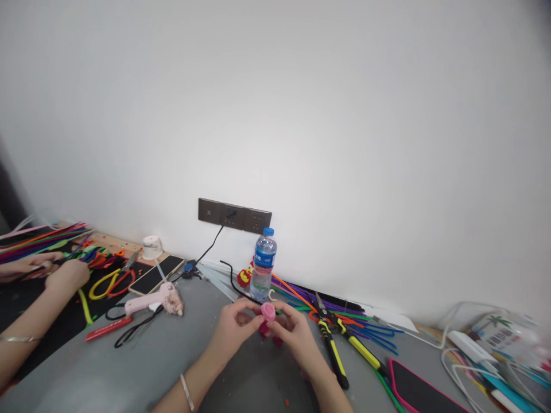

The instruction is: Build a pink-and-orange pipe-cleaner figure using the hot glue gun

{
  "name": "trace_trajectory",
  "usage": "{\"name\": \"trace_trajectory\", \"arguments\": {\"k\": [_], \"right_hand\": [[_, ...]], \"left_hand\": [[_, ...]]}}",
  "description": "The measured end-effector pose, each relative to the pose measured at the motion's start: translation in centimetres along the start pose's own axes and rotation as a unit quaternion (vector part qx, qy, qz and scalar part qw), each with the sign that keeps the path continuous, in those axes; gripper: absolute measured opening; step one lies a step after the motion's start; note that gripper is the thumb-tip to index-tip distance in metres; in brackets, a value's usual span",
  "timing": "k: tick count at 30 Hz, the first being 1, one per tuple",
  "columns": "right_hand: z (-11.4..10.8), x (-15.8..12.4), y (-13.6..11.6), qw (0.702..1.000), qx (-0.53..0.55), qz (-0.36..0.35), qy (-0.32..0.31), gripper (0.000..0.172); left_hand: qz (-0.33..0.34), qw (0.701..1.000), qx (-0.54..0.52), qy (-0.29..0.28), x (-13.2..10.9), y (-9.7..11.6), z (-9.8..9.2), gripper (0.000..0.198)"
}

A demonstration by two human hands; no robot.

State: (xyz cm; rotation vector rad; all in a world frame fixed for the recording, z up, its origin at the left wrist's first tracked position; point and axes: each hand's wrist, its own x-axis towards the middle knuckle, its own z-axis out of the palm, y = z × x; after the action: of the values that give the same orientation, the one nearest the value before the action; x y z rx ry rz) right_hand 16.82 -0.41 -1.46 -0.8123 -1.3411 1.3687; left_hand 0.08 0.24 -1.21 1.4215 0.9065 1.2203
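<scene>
In front of me, my left hand [235, 326] and my right hand [296, 331] pinch a small round pink coil [267, 311] between thumbs and fingertips, one hand on either side. The coil looks wound from pipe cleaner. Darker pink material [263, 328] shows beneath it, partly hidden by my fingers. Just behind my hands, a clear water bottle [263, 275] with a blue cap stands upright. A bent black pipe cleaner [232, 278] rises beside it, its lower end hidden by my left hand. A small red and yellow figure [244, 277] sits next to the bottle.
Yellow-black pliers [331, 350], pipe cleaners [379, 332] and a pink-edged phone [419, 387] lie to the right. Leftward are a pink glue gun [148, 300], red knife [107, 330], scissors [118, 281] and another phone [157, 275]. Another person's hands [66, 275] work at far left.
</scene>
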Motion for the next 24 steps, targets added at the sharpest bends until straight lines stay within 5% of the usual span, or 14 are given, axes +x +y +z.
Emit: {"name": "trace_trajectory", "arguments": {"k": [24], "right_hand": [[-0.08,0.21,-0.02,1.0,-0.009,-0.001,0.002,0.032]], "left_hand": [[-0.009,1.0,-0.005,-0.001,0.06,0.19,0.04,0.023]]}}
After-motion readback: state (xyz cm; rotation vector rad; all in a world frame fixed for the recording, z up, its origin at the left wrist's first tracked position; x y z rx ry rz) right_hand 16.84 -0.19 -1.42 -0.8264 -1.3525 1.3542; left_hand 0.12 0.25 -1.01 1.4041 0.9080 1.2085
